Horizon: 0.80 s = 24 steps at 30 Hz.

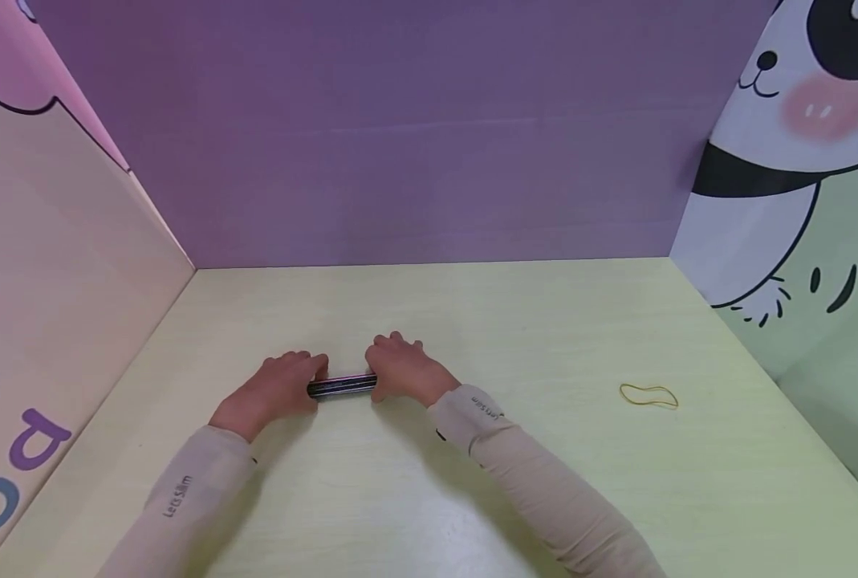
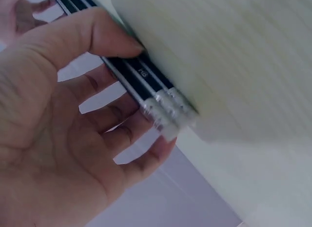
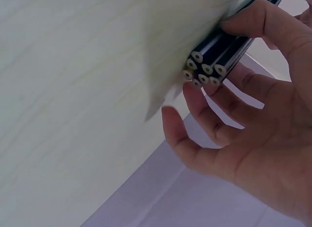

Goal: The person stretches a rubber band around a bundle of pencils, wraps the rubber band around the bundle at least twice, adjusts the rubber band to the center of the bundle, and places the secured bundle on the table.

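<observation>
A bundle of dark pencils (image 1: 342,386) lies crosswise between the two hands, close to the tabletop. My left hand (image 1: 278,390) grips its left end, thumb on the near side and fingers on the far side. In the left wrist view, silvery ferrules with pale erasers (image 2: 168,112) stick out past the thumb, and "HB" is printed on one pencil. My right hand (image 1: 405,371) holds the other end the same way. Several flat, unsharpened pencil ends (image 3: 204,71) show in the right wrist view, stacked together beside the fingers.
A loose yellow rubber band (image 1: 648,395) lies on the pale tabletop (image 1: 530,337) to the right. A purple wall (image 1: 429,160) closes off the back, with printed cartoon panels at the left and right sides.
</observation>
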Motion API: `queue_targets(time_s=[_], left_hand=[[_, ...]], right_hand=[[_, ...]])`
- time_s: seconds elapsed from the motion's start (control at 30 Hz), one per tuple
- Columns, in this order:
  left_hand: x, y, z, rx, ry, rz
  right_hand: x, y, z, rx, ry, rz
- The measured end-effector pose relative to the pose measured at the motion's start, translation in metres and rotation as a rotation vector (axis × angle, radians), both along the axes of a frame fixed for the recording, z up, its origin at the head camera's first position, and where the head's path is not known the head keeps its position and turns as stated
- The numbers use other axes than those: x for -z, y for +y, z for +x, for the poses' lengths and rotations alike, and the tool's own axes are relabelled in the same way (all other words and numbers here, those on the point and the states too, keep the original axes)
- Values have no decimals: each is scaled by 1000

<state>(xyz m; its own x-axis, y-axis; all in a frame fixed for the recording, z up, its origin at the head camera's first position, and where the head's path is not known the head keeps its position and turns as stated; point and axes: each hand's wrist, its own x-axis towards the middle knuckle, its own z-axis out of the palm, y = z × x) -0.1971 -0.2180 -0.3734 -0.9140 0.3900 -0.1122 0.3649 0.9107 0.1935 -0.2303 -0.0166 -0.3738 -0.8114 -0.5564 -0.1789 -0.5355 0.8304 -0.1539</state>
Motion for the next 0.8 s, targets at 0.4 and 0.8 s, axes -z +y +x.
queue_targets(time_s=[0.4, 0.8], left_hand=[[9, 19, 7, 10, 143, -108], [11, 42, 13, 77, 379, -17]], right_hand=[[6, -8, 8, -50, 119, 99], [4, 22, 9, -109, 215, -19]])
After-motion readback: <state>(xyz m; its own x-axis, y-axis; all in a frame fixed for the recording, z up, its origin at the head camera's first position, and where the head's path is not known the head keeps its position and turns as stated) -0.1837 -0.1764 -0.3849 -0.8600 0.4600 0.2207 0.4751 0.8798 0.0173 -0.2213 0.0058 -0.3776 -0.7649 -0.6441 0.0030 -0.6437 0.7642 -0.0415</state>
